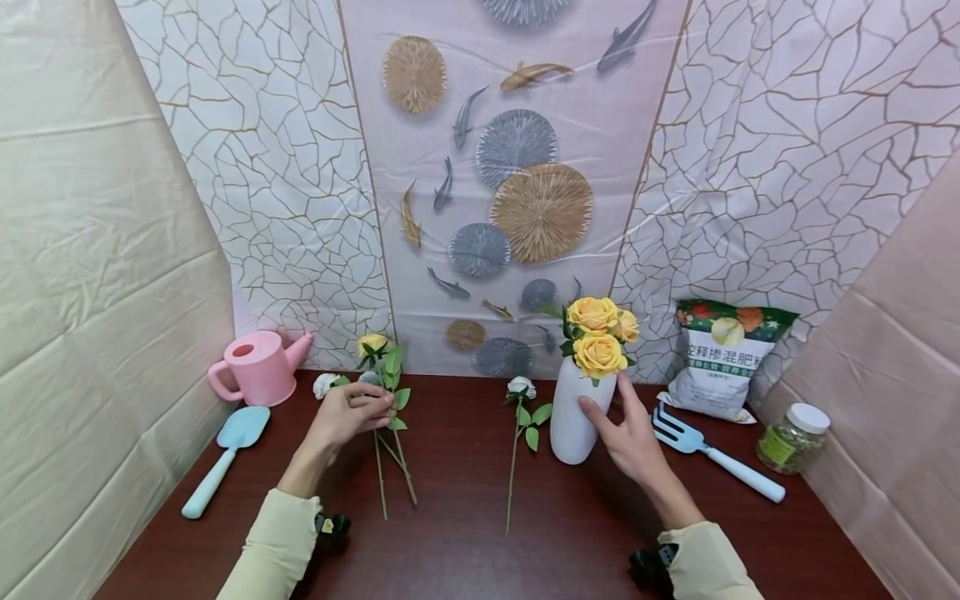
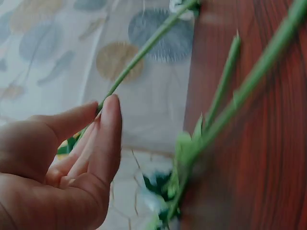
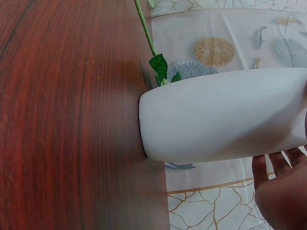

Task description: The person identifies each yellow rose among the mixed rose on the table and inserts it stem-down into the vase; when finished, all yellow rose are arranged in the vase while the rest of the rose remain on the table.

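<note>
My left hand [image 1: 348,417] pinches the thin green stem [image 2: 132,62] of a yellow rose [image 1: 372,343] between thumb and forefinger. Below and beside that hand, other stems [image 2: 261,72] lie on the table, blurred in the left wrist view, and a white rose [image 1: 324,383] shows just left of the fingers. On the right, a white vase [image 1: 573,425] stands upright with several yellow roses [image 1: 600,354] in its mouth. My right hand [image 1: 633,433] holds the vase at its upper right side, thumb across the front. A single white rose [image 1: 521,386] lies left of the vase.
A pink watering can [image 1: 262,367] and a light blue trowel [image 1: 228,454] are at the left. Right of the vase are a blue hand fork [image 1: 705,450], a fertilizer bag [image 1: 723,358] and a lidded jar [image 1: 793,437]. A patterned cloth backdrop rises behind the table [image 1: 450,550].
</note>
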A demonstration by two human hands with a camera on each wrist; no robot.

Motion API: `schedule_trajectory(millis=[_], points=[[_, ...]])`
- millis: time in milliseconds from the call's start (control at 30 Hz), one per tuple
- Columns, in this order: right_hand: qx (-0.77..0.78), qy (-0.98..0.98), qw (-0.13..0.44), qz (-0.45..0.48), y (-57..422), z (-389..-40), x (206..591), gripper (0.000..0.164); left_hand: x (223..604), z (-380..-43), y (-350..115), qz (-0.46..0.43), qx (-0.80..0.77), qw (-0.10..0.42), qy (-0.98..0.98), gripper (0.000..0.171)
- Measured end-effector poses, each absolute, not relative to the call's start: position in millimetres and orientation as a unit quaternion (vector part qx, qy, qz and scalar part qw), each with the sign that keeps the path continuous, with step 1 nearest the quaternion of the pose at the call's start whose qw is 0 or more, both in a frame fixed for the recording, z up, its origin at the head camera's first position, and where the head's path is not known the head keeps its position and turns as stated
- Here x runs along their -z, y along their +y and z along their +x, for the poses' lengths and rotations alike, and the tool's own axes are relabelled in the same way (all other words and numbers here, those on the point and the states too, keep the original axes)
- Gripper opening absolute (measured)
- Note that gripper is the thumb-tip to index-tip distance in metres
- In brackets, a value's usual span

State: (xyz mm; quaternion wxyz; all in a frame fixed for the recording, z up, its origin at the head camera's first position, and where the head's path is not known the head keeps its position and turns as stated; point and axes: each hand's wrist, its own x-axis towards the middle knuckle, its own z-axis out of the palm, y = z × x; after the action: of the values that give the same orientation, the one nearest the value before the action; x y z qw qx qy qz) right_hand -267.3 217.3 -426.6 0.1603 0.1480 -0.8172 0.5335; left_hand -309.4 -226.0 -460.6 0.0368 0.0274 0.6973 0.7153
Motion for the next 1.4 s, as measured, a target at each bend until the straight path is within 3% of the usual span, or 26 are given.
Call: schedule_trajectory(millis=[267,500,733,1033,1400], points=[[-0.536,-0.815,0.164,0.145,221.6,-277.9,438.2,0.071,439.7,-302.4,-188.4,0.098,-0.735,0.004,0.671,0.042],[-0.531,-0.819,0.166,0.140,229.3,-290.3,455.5,0.072,421.1,-305.3,-156.6,0.110,-0.746,-0.054,0.654,0.039],[-0.537,-0.817,0.157,0.141,221.4,-272.4,433.9,0.072,405.7,-314.6,-118.9,0.116,-0.769,-0.115,0.618,0.039],[-0.528,-0.824,0.158,0.135,214.8,-264.7,422.6,0.072,383.0,-323.0,-81.5,0.116,-0.802,-0.142,0.569,0.051],[-0.534,-0.821,0.151,0.137,216.9,-265.6,424.2,0.071,340.3,-320.0,-41.1,0.182,-0.849,-0.195,0.456,0.041]])
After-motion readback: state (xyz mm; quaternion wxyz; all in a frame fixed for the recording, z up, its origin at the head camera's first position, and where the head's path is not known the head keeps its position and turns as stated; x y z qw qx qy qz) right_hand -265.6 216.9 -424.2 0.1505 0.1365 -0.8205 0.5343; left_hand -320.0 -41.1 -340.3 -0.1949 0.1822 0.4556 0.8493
